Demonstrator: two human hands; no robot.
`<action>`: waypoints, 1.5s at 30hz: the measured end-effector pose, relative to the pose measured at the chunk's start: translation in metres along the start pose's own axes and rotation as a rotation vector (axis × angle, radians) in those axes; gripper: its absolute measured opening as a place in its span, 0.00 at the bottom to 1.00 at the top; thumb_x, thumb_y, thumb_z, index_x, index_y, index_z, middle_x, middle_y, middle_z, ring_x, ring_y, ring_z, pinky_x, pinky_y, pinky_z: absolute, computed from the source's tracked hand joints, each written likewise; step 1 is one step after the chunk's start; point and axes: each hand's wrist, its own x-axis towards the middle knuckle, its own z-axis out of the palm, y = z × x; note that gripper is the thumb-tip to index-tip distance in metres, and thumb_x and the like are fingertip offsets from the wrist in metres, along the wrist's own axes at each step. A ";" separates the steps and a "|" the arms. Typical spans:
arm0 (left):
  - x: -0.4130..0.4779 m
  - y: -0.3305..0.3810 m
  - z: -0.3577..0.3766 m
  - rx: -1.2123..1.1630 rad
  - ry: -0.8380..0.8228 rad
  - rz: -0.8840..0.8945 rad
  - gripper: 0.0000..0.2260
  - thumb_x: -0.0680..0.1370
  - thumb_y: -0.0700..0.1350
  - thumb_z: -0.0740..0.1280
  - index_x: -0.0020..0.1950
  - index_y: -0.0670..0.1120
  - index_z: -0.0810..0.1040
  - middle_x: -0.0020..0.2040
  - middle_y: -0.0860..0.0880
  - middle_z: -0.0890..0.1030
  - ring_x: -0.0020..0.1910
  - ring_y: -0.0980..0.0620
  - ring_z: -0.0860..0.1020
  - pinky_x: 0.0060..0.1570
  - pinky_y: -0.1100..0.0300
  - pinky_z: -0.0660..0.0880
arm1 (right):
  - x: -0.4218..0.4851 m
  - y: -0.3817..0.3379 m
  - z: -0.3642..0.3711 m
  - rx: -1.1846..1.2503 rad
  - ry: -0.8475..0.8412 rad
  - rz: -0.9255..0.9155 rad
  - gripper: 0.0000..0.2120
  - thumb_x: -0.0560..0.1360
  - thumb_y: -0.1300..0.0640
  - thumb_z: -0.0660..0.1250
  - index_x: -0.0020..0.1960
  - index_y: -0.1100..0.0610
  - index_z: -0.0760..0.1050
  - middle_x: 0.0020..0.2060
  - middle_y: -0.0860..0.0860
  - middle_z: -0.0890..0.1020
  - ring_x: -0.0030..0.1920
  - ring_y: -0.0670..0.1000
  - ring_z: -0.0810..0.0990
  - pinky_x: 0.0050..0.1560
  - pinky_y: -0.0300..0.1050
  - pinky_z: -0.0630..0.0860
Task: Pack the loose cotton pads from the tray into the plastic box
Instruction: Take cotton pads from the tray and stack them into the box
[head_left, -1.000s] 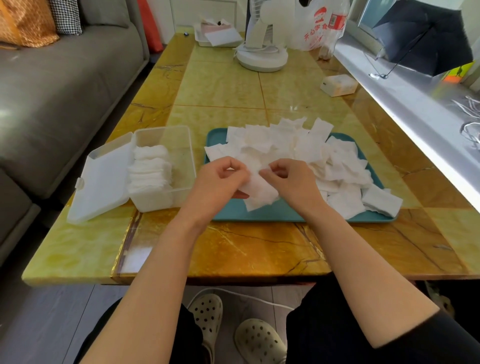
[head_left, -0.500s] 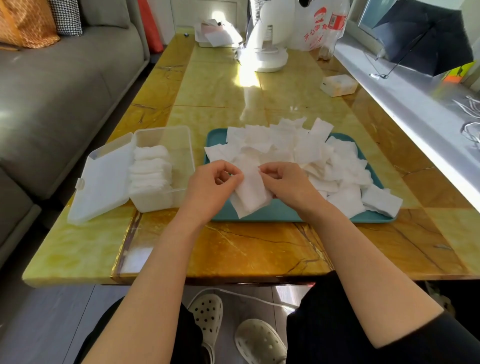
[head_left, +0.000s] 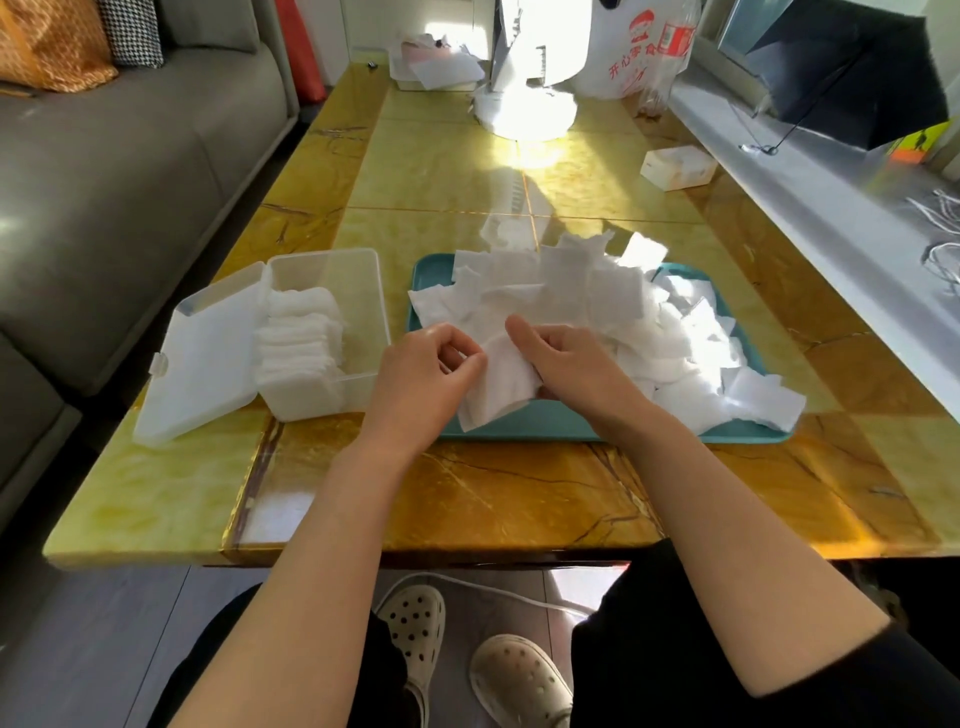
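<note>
Clogs (head_left: 410, 621): pale, perforated, on the floor below the wrists.
Table (head_left: 467, 493): yellow marbled top under both forearms.
Left hand (head_left: 426, 374): fingers curled, thumb and forefinger pinching the left edge of the held pads.
Right hand (head_left: 576, 369): thumb stretched along the top of the pads, the other fingers tucked beneath the right edge.
Held pads (head_left: 501, 382): a small white stack between the two sets of fingertips, above the tray's near rim.
Tray (head_left: 571, 432): teal, lying under the fingers.
Loose cotton pads (head_left: 597, 301): heaped just beyond the fingertips and to the right of them.
Plastic box (head_left: 363, 291): just left of the left fingers, lid (head_left: 202, 358) open; packed pads (head_left: 301, 338) fill the side farther from the fingers.
Fan base (head_left: 524, 111): well beyond the fingertips.
</note>
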 end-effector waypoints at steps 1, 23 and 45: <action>0.000 0.000 0.000 0.003 0.004 0.001 0.02 0.77 0.45 0.68 0.44 0.48 0.77 0.35 0.57 0.74 0.34 0.60 0.72 0.31 0.74 0.68 | -0.002 -0.001 0.000 -0.003 -0.017 -0.012 0.20 0.78 0.47 0.62 0.51 0.64 0.80 0.45 0.59 0.83 0.44 0.53 0.81 0.45 0.42 0.79; -0.023 -0.012 -0.043 -0.170 0.051 -0.197 0.04 0.76 0.47 0.69 0.43 0.49 0.77 0.40 0.50 0.79 0.44 0.49 0.77 0.42 0.55 0.76 | -0.007 -0.024 0.051 -0.052 -0.061 -0.058 0.12 0.77 0.53 0.65 0.54 0.62 0.75 0.50 0.57 0.80 0.52 0.56 0.79 0.55 0.55 0.76; -0.024 -0.015 -0.040 -0.229 0.145 -0.203 0.09 0.77 0.46 0.67 0.38 0.48 0.73 0.32 0.50 0.77 0.31 0.56 0.76 0.34 0.62 0.71 | 0.000 -0.025 0.055 0.063 0.115 -0.080 0.10 0.74 0.56 0.69 0.39 0.61 0.74 0.35 0.57 0.76 0.38 0.52 0.73 0.41 0.52 0.73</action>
